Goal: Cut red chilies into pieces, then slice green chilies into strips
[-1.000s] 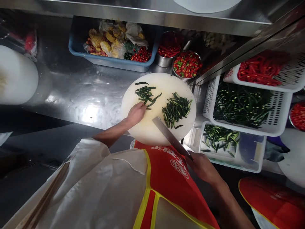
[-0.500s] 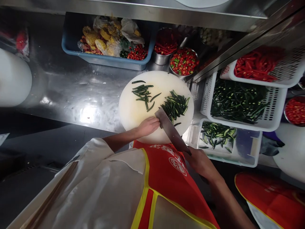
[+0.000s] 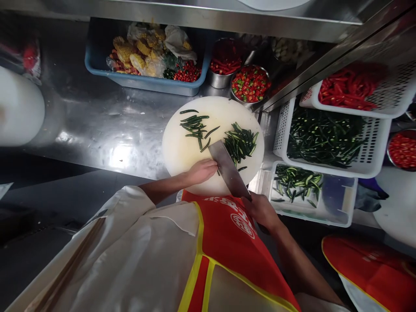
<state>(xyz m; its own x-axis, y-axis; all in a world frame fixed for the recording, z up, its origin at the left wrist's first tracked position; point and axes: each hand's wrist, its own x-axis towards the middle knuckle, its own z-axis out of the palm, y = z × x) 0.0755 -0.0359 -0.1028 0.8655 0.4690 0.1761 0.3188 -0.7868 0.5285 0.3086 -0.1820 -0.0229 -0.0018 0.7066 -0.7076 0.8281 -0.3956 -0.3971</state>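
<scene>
A round white cutting board (image 3: 182, 160) lies on the steel counter in front of me. In my right hand (image 3: 262, 210) is a cleaver (image 3: 229, 171), its blade slanting up and left across the board. My left hand (image 3: 203, 171) is curled low on the board, fingertips against the blade's left side; a green chili piece seems to be under them, mostly hidden. Whole green chilies (image 3: 195, 125) lie loose at the board's upper left. Right of the blade sits a pile of sliced green chilies (image 3: 241, 143).
A blue bin (image 3: 152, 80) with corn and chopped chilies stands behind, beside a steel bowl of chopped red chilies (image 3: 251, 84). At right are white baskets of green chilies (image 3: 325, 134) and red chilies (image 3: 349, 89), plus a clear tray (image 3: 344, 203). Another person's red apron (image 3: 367, 273) shows lower right.
The cleaver and my right hand have shifted slightly up and left, with the blade tip farther over the board. My left hand has barely moved.
</scene>
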